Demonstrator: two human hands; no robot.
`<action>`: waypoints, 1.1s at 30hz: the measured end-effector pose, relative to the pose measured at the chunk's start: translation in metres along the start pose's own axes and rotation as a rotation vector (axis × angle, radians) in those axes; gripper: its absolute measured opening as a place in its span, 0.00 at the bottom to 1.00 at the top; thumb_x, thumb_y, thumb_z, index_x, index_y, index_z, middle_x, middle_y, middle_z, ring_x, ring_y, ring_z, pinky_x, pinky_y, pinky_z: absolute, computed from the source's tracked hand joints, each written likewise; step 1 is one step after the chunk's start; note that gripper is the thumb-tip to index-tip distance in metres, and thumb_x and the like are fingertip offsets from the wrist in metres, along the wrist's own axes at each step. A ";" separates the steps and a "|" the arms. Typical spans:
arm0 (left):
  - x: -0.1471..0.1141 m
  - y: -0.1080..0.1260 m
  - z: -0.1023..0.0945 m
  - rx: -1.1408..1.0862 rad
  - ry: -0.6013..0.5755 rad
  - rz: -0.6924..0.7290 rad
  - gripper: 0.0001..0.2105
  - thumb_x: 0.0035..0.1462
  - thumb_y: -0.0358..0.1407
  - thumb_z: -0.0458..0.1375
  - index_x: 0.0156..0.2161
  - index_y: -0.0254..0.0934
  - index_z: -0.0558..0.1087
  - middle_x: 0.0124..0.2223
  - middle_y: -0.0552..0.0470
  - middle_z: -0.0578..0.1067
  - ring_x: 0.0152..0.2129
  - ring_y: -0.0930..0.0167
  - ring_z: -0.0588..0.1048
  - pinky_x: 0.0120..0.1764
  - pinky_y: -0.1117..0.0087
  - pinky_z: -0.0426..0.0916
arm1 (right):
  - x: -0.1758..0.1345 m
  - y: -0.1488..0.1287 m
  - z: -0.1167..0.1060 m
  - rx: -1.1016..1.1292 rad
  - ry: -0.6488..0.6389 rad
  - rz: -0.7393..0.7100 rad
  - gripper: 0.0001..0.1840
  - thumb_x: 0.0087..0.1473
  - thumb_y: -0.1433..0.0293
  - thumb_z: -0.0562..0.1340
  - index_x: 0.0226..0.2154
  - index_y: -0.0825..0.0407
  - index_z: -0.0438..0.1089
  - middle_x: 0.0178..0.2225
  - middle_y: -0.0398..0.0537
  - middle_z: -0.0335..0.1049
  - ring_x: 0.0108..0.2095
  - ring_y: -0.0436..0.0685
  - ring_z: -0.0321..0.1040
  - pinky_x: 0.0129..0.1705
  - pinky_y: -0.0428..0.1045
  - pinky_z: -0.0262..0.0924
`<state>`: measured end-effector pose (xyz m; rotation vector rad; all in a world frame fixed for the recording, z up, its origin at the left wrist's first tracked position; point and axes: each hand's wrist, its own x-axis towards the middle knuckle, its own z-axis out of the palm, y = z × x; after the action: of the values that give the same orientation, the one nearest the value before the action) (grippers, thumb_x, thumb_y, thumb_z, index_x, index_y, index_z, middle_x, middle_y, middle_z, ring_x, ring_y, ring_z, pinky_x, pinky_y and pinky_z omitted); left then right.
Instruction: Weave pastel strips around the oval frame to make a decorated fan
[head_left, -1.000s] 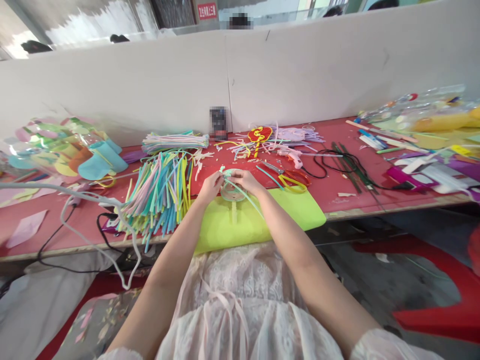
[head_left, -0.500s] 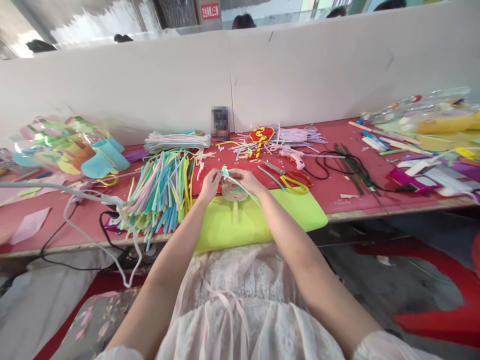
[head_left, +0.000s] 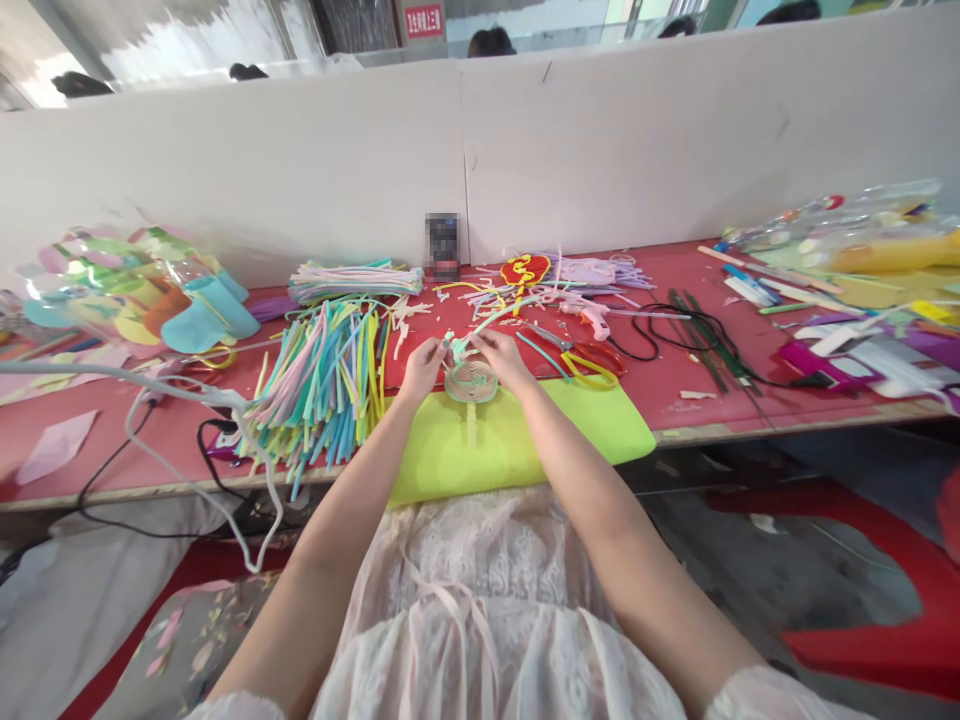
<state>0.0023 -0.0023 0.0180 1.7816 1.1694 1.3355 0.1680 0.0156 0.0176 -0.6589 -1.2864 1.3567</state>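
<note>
Between my hands is a mint-green fuzzy pipe cleaner, bent into a small bunched shape at one end. My left hand is closed in a pinch at the bunched end. The fingers of my right hand pinch the stem, and its free length points up and to the right. Just below the fingers lies a round coiled piece with a short pale handle, like a small fan. It rests over a lime-green pad at the table's front edge.
Left of my hands lies a big pile of pastel pipe cleaners. To the right are yellow-handled scissors, a pink glue gun with a black cord, and dark green rods. A red-and-yellow ornament and a phone-like device stand behind.
The pipe cleaner's free length has swung from pointing down right by my right wrist to pointing up right. My right hand has shifted slightly, and the coiled piece shows more.
</note>
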 end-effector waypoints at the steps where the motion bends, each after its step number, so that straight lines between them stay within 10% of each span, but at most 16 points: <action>1: 0.000 0.000 0.000 -0.007 0.003 -0.009 0.14 0.59 0.42 0.46 0.27 0.36 0.65 0.24 0.54 0.69 0.22 0.76 0.68 0.31 0.73 0.65 | 0.001 0.001 -0.001 0.005 -0.003 -0.009 0.17 0.43 0.55 0.63 0.27 0.53 0.69 0.27 0.43 0.69 0.30 0.52 0.68 0.38 0.49 0.66; 33: -0.002 -0.004 0.000 0.164 -0.045 0.029 0.05 0.54 0.34 0.49 0.32 0.35 0.66 0.28 0.55 0.68 0.28 0.75 0.68 0.35 0.74 0.63 | 0.005 0.014 -0.007 -0.359 -0.107 -0.043 0.19 0.47 0.58 0.60 0.37 0.54 0.71 0.33 0.48 0.72 0.31 0.52 0.68 0.31 0.45 0.63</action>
<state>0.0013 -0.0026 0.0137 1.9401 1.2642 1.2402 0.1691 0.0252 0.0042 -0.8057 -1.6419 1.1475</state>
